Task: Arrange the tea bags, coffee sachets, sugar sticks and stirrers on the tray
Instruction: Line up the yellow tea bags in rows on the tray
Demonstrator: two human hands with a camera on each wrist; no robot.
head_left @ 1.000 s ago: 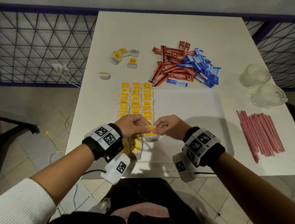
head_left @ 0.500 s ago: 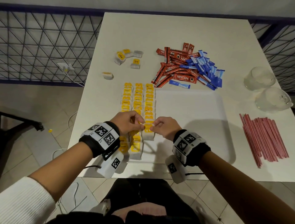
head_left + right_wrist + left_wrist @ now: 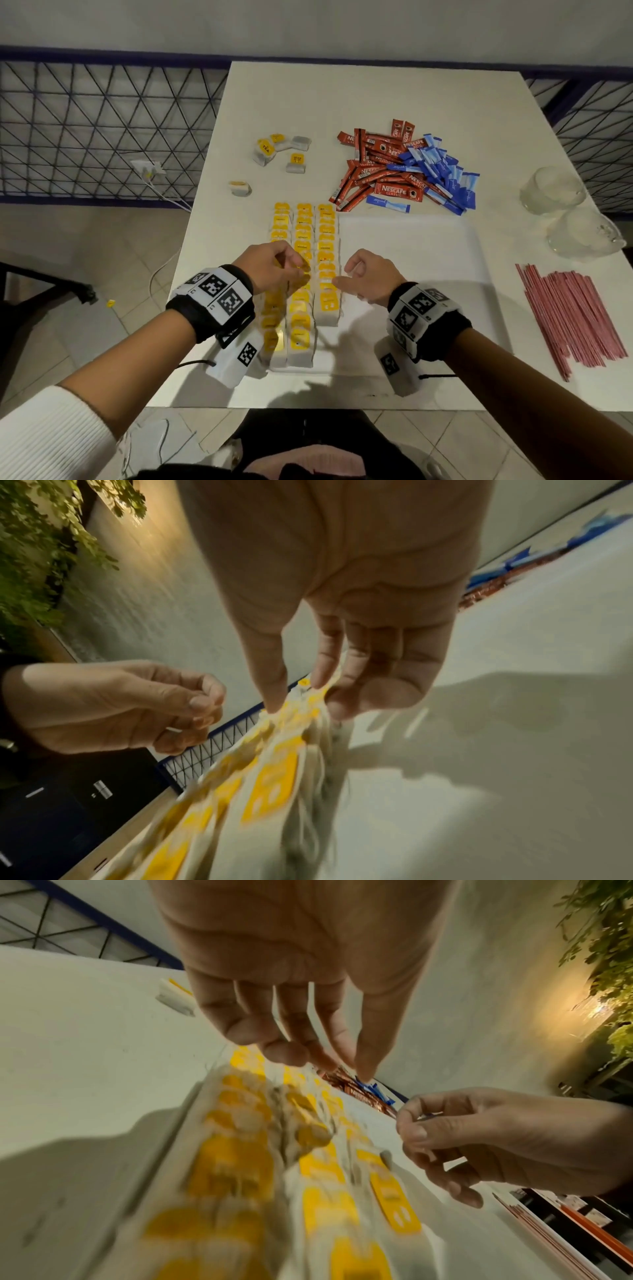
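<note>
Only the head view shows three tea-bag rows (image 3: 303, 274) on the tray (image 3: 411, 274), five loose tea bags (image 3: 296, 162); left hand (image 3: 270, 267) and right hand (image 3: 370, 277) hover loosely curled, grip empty.

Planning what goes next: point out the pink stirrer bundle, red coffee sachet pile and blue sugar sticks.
Pink stirrer bundle (image 3: 575, 315): head view, mid-bundle.
Red coffee sachet pile (image 3: 373, 164): head view, pile centre.
Blue sugar sticks (image 3: 442, 171): head view, heap middle.

Coffee sachets (image 3: 394, 190) read "NESCAFE CLASSIC" (tea bag (image 3: 264, 150): "TEA").
</note>
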